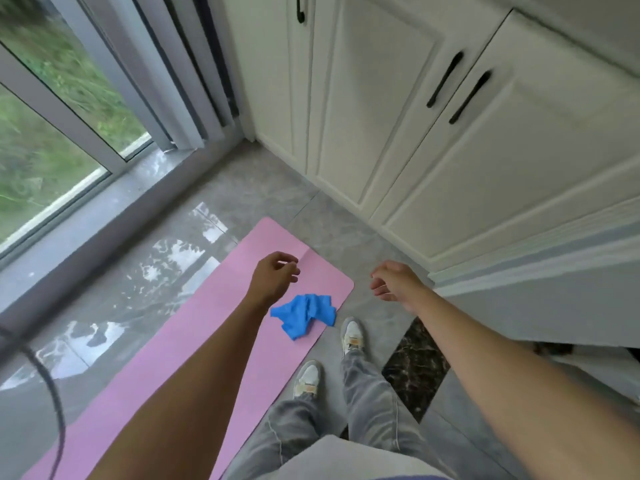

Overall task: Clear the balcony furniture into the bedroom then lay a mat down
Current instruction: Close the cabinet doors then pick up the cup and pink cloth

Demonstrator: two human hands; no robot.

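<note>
**Mat flat on balcony floor, both hands empty above it**

The pink mat [194, 341] lies unrolled and flat on the grey tiled floor [242, 195], running from the lower left of the view up toward the white cabinets [398, 133], its rounded far end stopping short of them. A faint crease crosses the mat near that end. A crumpled blue cloth [304, 315] rests on the mat near its right edge.

The left hand [275, 275] hovers above the mat's far end, fingers loosely curled, holding nothing. The right hand [391, 282] hangs over bare floor just beyond the mat's right corner, fingers relaxed and slightly parted, likewise empty (neither hand touches mat or cloth).

The person stands at the mat's right edge in grey trousers and light sneakers; the left shoe [308, 377] touches or overlaps the mat's edge, the right shoe [352, 336] is on tile just beside it. A dark marble inlay [415, 368] sits in the floor to the right of the feet. A sliding glass door [69, 116] with greenery outside borders the floor on the left.
</note>
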